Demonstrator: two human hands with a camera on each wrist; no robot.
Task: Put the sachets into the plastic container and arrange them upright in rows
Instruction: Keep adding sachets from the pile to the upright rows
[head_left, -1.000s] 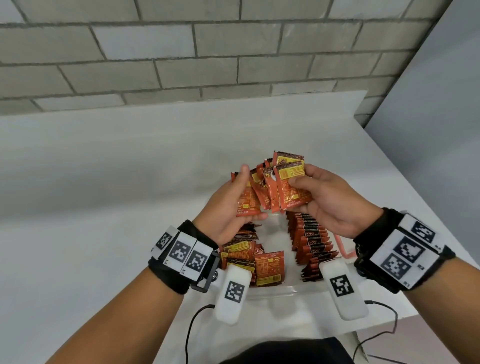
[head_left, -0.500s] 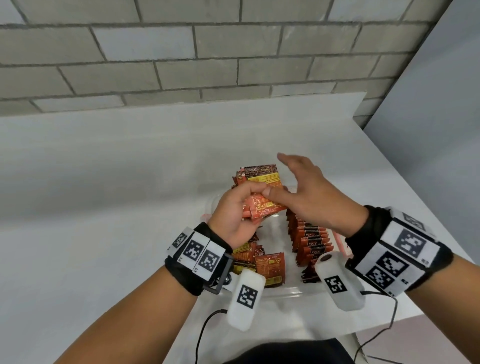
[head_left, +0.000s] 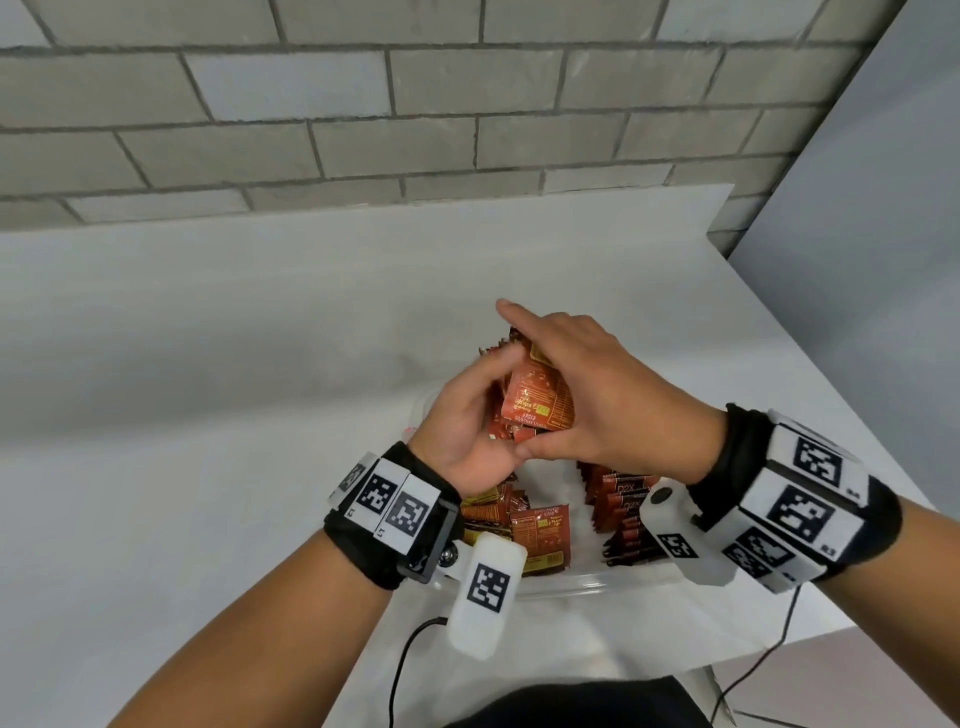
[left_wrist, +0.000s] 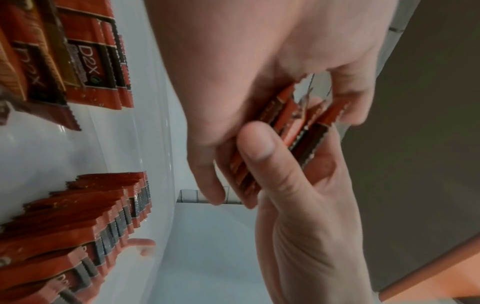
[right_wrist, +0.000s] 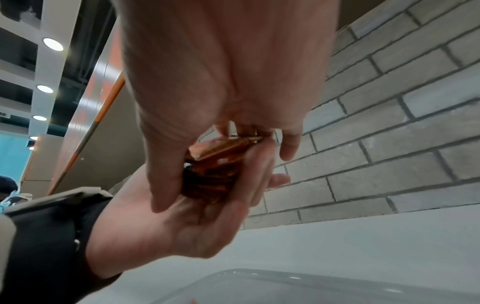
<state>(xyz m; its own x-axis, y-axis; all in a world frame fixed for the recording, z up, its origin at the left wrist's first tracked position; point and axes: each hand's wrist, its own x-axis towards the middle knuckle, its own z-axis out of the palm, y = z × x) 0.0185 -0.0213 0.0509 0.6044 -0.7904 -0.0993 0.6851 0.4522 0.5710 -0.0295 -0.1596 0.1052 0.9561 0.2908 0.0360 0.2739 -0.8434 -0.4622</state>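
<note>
Above the plastic container (head_left: 582, 584), a bundle of sachets (head_left: 537, 402) is gripped between left hand (head_left: 467, 431) and right hand (head_left: 597, 395), both curled round it. Fingers hide the bundle's count.

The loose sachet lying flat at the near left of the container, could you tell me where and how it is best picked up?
The flat sachet lies face up on other loose ones, near the front wall of the clear container. Probably best to come from above and pinch its two long side edges, since its face gives no purchase. The upright row stands apart to its right, so there is room. Both hands are occupied with a bundle.
</note>
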